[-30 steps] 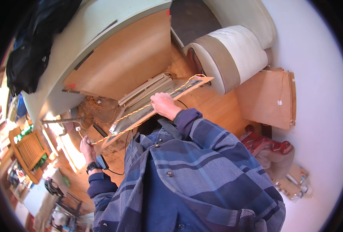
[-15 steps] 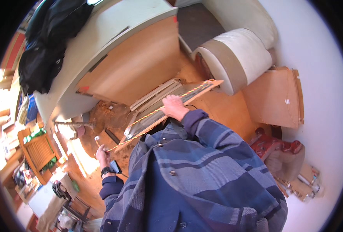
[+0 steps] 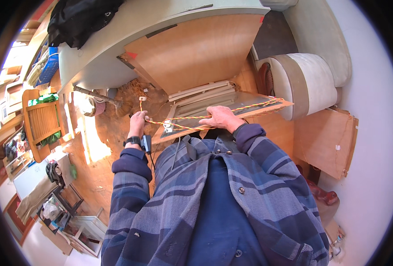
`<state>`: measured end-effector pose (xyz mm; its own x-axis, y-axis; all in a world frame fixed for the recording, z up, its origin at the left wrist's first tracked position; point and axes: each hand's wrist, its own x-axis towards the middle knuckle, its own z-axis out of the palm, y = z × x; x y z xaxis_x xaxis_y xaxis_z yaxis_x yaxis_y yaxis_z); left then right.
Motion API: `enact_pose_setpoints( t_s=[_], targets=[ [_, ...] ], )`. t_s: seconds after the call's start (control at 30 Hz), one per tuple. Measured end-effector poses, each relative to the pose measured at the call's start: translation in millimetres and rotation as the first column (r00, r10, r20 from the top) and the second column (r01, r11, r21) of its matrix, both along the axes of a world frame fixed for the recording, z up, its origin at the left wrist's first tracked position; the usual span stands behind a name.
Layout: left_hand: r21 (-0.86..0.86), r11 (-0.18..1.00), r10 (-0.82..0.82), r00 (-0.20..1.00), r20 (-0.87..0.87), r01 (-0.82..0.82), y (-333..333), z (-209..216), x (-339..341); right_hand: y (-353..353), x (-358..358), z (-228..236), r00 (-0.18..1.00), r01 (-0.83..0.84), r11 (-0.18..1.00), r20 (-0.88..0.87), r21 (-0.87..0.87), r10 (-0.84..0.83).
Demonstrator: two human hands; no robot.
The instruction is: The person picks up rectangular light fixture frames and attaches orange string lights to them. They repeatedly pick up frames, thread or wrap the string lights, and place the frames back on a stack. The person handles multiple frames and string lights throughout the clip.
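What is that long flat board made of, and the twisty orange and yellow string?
The board looks like plywood with a dark glossy face: pale wooden edge, shiny top. The string seems to be twisted plastic-coated wire, though it could be cord; the left hand pinches it.

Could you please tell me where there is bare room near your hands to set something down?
The big plywood sheet leaning above the slats shows bare face. The floor is bare at the sunlit patch left of the left hand. It is crowded where the right hand presses the long panel, crossed by the twisted orange-yellow wire.
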<state>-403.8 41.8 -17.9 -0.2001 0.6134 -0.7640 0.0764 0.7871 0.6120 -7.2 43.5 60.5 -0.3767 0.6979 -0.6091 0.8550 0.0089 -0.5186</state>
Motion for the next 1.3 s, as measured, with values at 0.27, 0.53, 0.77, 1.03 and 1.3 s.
enact_pose_setpoints(
  t_s=[0.27,0.53,0.77,1.03,1.3],
  targets=[
    [0.091,0.996,-0.019,1.000,0.002,0.019,43,-40,43,-27,-13,-7,0.998,-0.034,0.988,-0.053,-0.150,0.027],
    [0.084,0.974,-0.192,0.962,-0.194,0.212,46,-88,33,-41,-19,-30,0.901,0.327,0.937,-0.258,-0.119,-0.347],
    [0.126,0.742,-0.469,0.644,-0.604,0.659,53,-80,55,-47,-23,-44,0.932,0.297,0.951,-0.244,0.083,-0.269],
    [0.291,0.201,-0.963,0.242,-0.115,0.935,40,16,144,-44,-29,-35,0.927,0.354,0.922,-0.190,0.153,-0.325],
    [0.288,-0.033,-0.963,0.047,-0.267,0.957,38,-4,150,-43,-24,-39,0.899,0.390,0.905,-0.283,0.170,-0.334]
  ],
)
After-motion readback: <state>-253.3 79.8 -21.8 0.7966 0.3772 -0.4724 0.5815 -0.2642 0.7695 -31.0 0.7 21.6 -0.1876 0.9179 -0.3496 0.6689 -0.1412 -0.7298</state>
